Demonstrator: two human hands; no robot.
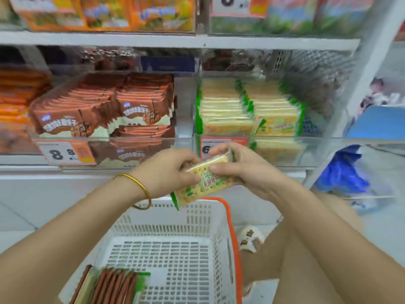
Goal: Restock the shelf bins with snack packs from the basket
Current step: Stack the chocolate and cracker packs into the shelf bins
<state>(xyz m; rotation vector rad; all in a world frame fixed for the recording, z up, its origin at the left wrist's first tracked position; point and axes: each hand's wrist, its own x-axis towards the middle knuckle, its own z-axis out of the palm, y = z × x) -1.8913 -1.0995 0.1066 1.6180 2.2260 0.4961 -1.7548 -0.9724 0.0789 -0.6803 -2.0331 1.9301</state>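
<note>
While the left hand (168, 172) and right hand (243, 170) each pinch an end of the clear-wrapped green-and-yellow cracker pack (206, 185) above the white slotted plastic basket (166, 218), the pack is best turned edge-up to match the two rows in the clear right-hand shelf bin (317, 150). One pack is in hand. Roughly six thin brown packs (109, 286) stand in the basket, too blurred to count exactly.

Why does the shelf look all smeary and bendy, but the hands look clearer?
Head view: the wide lens bends the shelf board and leans the post on the right. Head view: blur smears the orange packs up top and the far right side, while the left hand, right hand and the cracker pack they pinch look sharper.
</note>
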